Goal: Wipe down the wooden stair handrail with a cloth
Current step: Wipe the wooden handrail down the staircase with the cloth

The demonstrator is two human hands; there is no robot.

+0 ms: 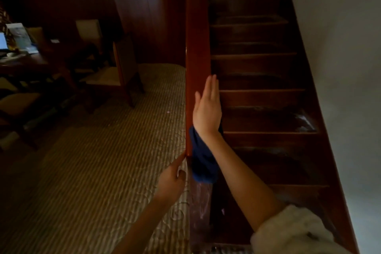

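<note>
The reddish wooden handrail (pixel 198 33) runs from the middle of the view up and away, between the room and the stairs. My right hand (pixel 207 107) lies flat on its top, fingers straight and pointing up the rail. A dark blue cloth (pixel 203 163) hangs on the rail under my right wrist and forearm, trailing toward me. My left hand (pixel 172 179) is at the rail's left edge near the cloth's lower end, its forefinger stretched along the edge and the other fingers curled, holding nothing that I can see.
Dark wooden stairs (pixel 255 93) rise on the right beside a pale wall (pixel 346 68). On the left lies a striped beige carpet (pixel 99 161). Chairs (pixel 115 72) and a dark table (pixel 22 62) with papers stand at the far left.
</note>
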